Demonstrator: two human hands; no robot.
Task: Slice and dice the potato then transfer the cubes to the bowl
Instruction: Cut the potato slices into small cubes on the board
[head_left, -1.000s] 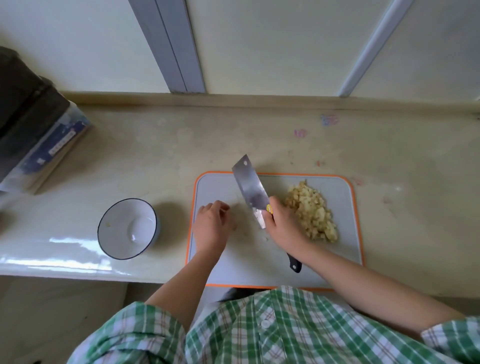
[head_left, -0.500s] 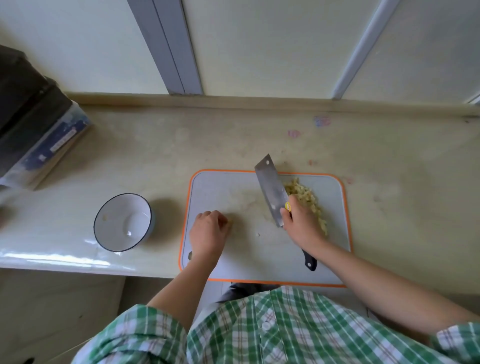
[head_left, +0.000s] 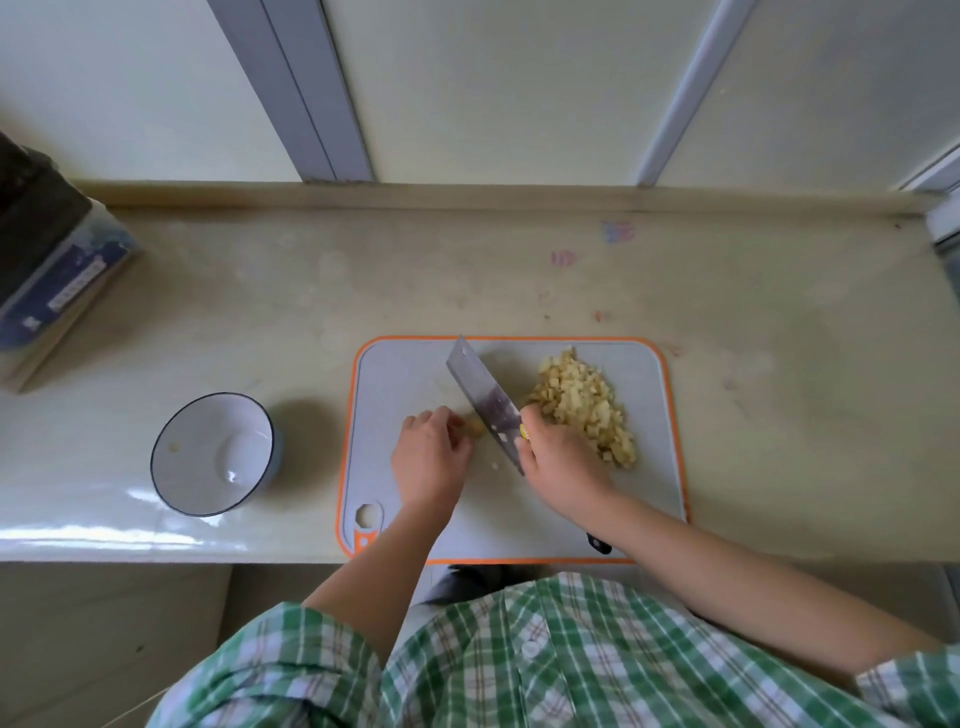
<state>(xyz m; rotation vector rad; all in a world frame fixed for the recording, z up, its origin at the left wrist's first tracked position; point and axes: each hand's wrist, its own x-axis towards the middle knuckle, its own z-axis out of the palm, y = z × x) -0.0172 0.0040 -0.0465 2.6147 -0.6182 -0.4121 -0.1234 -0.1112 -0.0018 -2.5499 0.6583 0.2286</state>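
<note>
one round glossy bowl (head_left: 218, 426), dark-rimmed; one flat grey cutting board (head_left: 654, 426) edged orange; left hand (head_left: 431, 457) with fingers curled on a small potato piece (head_left: 475, 427); one broad steel knife (head_left: 483, 395), handle gripped by the right hand (head_left: 563, 462); one lumpy heap of potato cubes (head_left: 584, 405) on the board

Bare beige countertop (head_left: 311, 358) runs between the white dark-rimmed bowl (head_left: 208, 415) and the grey orange-edged cutting board (head_left: 649, 493), and widely behind and right of it. On the board, a slanted steel cleaver (head_left: 480, 389) and heaped pale potato cubes (head_left: 584, 405) bar the middle and right.
</note>
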